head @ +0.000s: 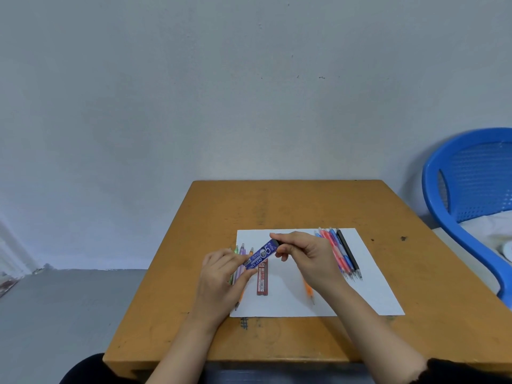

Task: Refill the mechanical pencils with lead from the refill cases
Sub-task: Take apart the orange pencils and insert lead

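Blue flat plastic lead case (261, 254): is hanging slanted just above the white paper sheet (368, 286), between both hands.
Left hand (221, 275): is pinching its lower end.
Right hand (302, 256): is pinching its dark top cap.

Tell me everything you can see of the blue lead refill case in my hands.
The blue lead refill case is a slim, flat, plastic-looking box with white print reading 05 and PENCIL LEAD. It is held slantwise above the white paper: the left hand grips its lower end, the right hand pinches its dark cap end. Whether the cap is open cannot be told.
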Demonstrator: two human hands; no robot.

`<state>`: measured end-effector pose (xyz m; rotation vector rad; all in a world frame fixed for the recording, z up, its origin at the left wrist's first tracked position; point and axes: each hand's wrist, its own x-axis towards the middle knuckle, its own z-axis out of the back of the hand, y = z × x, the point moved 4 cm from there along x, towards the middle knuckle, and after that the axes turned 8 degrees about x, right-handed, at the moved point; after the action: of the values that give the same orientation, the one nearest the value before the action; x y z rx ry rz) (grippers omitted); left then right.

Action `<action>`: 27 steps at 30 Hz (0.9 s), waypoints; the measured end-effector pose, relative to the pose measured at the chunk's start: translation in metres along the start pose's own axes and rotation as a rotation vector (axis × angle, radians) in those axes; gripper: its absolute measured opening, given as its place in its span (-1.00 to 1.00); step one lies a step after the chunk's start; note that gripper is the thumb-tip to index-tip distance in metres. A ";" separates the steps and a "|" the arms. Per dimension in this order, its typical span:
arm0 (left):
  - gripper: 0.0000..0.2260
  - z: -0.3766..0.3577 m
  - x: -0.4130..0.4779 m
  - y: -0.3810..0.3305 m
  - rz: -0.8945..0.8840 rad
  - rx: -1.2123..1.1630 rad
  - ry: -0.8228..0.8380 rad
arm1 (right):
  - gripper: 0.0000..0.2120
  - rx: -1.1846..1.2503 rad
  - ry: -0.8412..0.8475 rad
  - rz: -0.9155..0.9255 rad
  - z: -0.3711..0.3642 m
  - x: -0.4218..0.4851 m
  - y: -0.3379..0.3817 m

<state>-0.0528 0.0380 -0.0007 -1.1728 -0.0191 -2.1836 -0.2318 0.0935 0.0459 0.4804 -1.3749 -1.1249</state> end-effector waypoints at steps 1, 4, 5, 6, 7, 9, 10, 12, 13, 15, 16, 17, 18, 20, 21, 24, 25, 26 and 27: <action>-0.56 0.000 0.000 0.000 0.000 -0.006 0.003 | -0.66 -0.019 -0.012 0.028 0.000 0.000 0.000; -0.55 -0.001 0.000 0.000 -0.002 -0.025 -0.002 | -0.67 -0.083 -0.078 0.104 -0.004 -0.004 0.001; -0.55 -0.001 0.000 0.000 -0.005 -0.032 -0.009 | -0.67 -0.093 -0.100 0.116 -0.006 -0.006 0.000; -0.55 -0.001 0.000 -0.001 -0.010 -0.037 -0.015 | -0.66 -0.099 -0.119 0.121 -0.009 -0.006 0.000; -0.54 0.000 0.000 -0.001 -0.016 -0.040 -0.021 | -0.67 -0.101 -0.138 0.123 -0.011 -0.007 -0.001; -0.55 0.001 0.000 -0.002 -0.018 -0.044 -0.033 | -0.71 -0.087 -0.170 0.117 -0.014 -0.006 -0.003; -0.55 0.002 0.000 -0.002 -0.013 -0.047 -0.039 | -0.72 -0.074 -0.179 0.108 -0.016 -0.004 -0.003; -0.55 0.003 0.000 -0.002 -0.006 -0.047 -0.045 | -0.73 -0.055 -0.188 0.086 -0.018 -0.002 -0.003; -0.55 0.003 0.000 -0.002 -0.005 -0.045 -0.046 | -0.74 -0.047 -0.191 0.076 -0.019 -0.001 -0.002; -0.55 0.003 0.000 -0.003 -0.011 -0.043 -0.048 | -0.72 -0.021 -0.198 0.034 -0.018 0.003 -0.001; -0.54 0.003 0.000 -0.003 -0.014 -0.043 -0.048 | -0.71 -0.012 -0.193 -0.004 -0.017 0.005 -0.001; -0.54 0.003 0.000 -0.003 -0.014 -0.043 -0.045 | -0.70 -0.002 -0.182 -0.045 -0.016 0.007 -0.001; -0.54 0.002 0.000 -0.003 -0.010 -0.041 -0.040 | -0.70 0.024 -0.167 -0.079 -0.015 0.008 0.000; -0.55 0.001 0.000 -0.001 0.006 -0.038 -0.030 | -0.70 0.099 -0.154 -0.130 -0.015 0.007 0.002; -0.55 0.000 0.000 0.000 0.012 -0.037 -0.027 | -0.72 0.147 -0.147 -0.162 -0.015 0.005 0.002; -0.59 -0.001 -0.001 0.002 0.015 -0.026 -0.033 | -0.80 0.326 -0.068 -0.296 -0.026 -0.004 0.001; -0.61 -0.001 -0.001 0.002 0.014 -0.022 -0.039 | -0.77 0.347 -0.032 -0.322 -0.030 -0.007 0.000; -0.63 0.000 -0.001 0.002 0.012 -0.017 -0.046 | -0.72 0.340 0.000 -0.336 -0.034 -0.009 0.000; -0.64 0.000 -0.001 0.002 0.010 -0.016 -0.051 | -0.68 0.326 0.021 -0.343 -0.037 -0.011 -0.001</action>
<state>-0.0513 0.0375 -0.0021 -1.2348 -0.0180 -2.1484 -0.1963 0.0900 0.0319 0.9904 -1.5006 -1.1659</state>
